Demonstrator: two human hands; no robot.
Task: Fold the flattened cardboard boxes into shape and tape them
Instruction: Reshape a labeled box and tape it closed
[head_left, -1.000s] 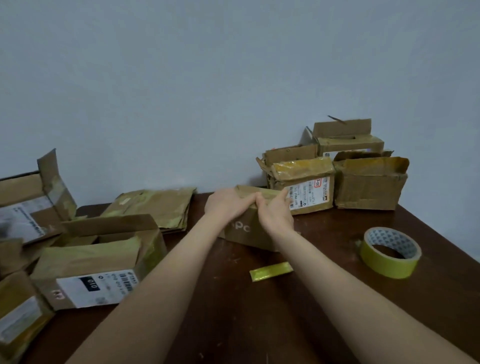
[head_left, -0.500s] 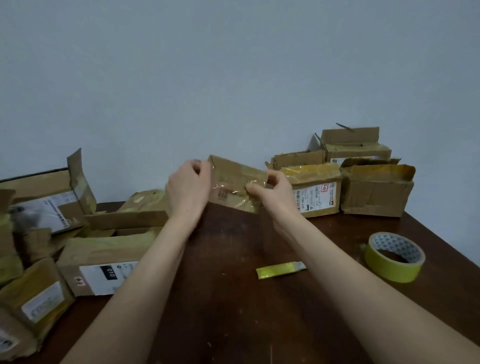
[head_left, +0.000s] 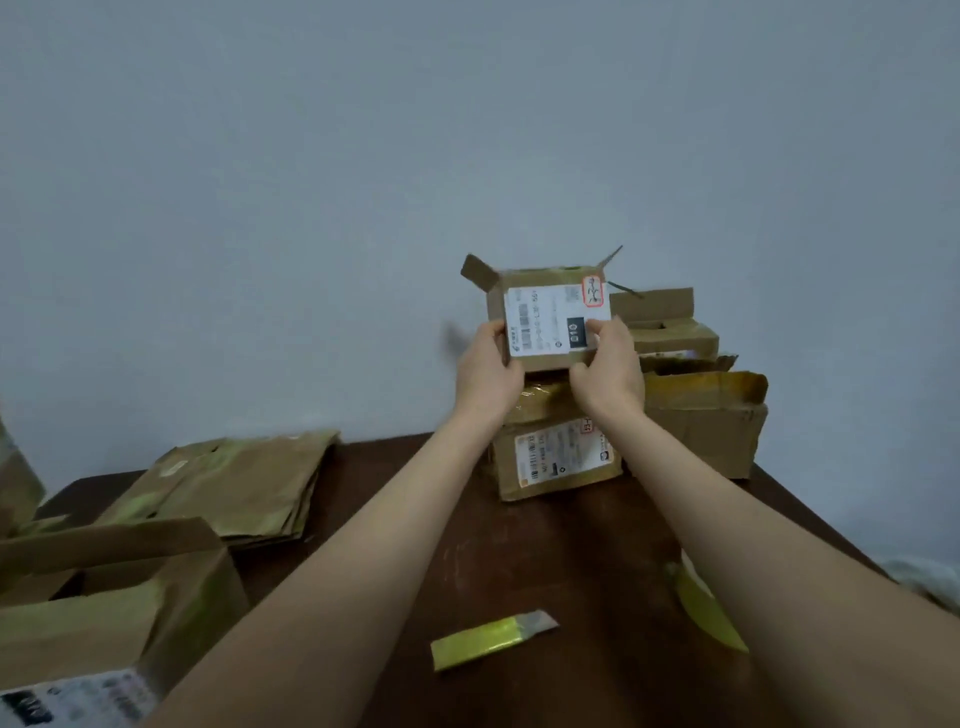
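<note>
both arms reach straight out, left hand (head_left: 488, 371) and right hand (head_left: 608, 371) curled round the lower corners of the small labelled box (head_left: 548, 317), held in the air at 12 o'clock over the tabletop (head_left: 571, 561). its top flaps splay open, stacked boxes (head_left: 701, 426) sit close at 1 o'clock, roomy wall above.

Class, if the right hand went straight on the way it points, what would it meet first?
The right hand grips the box, so that comes first; past it, probably the wall, depth unclear.
</note>
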